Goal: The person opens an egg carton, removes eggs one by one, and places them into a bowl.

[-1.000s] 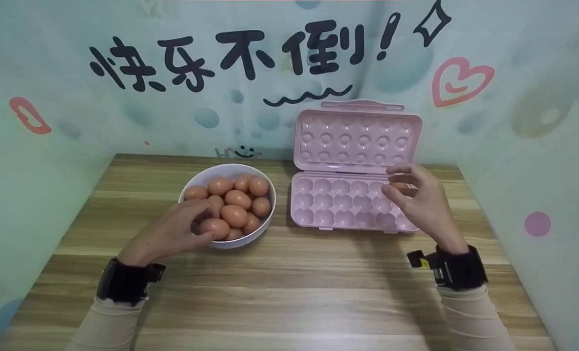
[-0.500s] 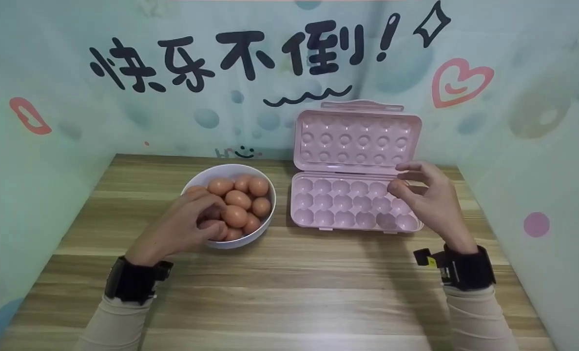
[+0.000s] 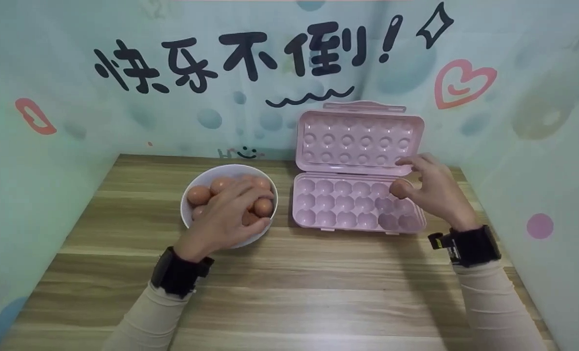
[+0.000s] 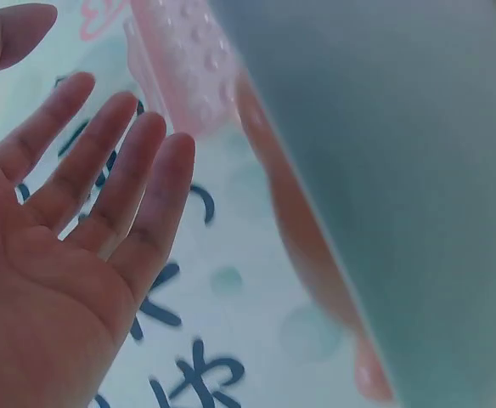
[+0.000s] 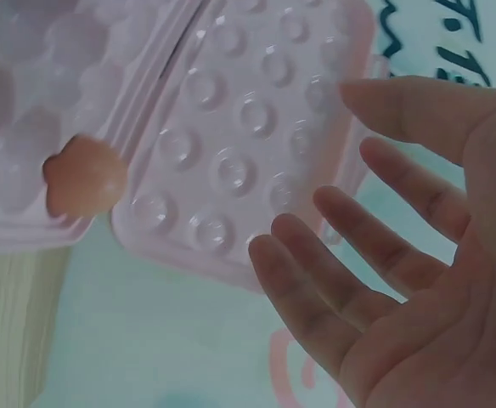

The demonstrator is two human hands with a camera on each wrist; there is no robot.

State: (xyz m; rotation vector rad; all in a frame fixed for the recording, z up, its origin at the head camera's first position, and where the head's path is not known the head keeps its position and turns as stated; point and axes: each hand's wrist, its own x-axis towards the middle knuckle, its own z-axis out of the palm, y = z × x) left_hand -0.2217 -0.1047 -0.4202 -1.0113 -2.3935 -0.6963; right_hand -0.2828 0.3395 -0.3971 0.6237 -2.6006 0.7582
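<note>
My left hand (image 3: 228,212) is over a white bowl (image 3: 184,204) of brown eggs (image 3: 199,195), fingers spread and pointing right. In the left wrist view this hand's palm (image 4: 53,280) shows nothing gripped, and eggs (image 4: 303,242) appear past the bowl's pale wall (image 4: 384,170). My right hand (image 3: 440,190) hovers at the back right corner of a pink egg carton (image 3: 355,226). One brown egg (image 5: 91,177) sits in the carton's corner cell, apart from the right fingers (image 5: 307,280) in the right wrist view. The thumb partly covers it from above.
The carton's lid (image 3: 360,141) stands raised against the printed backdrop cloth (image 3: 172,117). Bowl and carton stand side by side on a wood-grain table (image 3: 294,282), with a narrow gap between them. Cloth also borders the table left and right.
My left hand has moved from the bowl's left side rightward over the eggs, its fingers spreading. My right hand has drawn slightly right and back, uncovering more of the egg in the carton.
</note>
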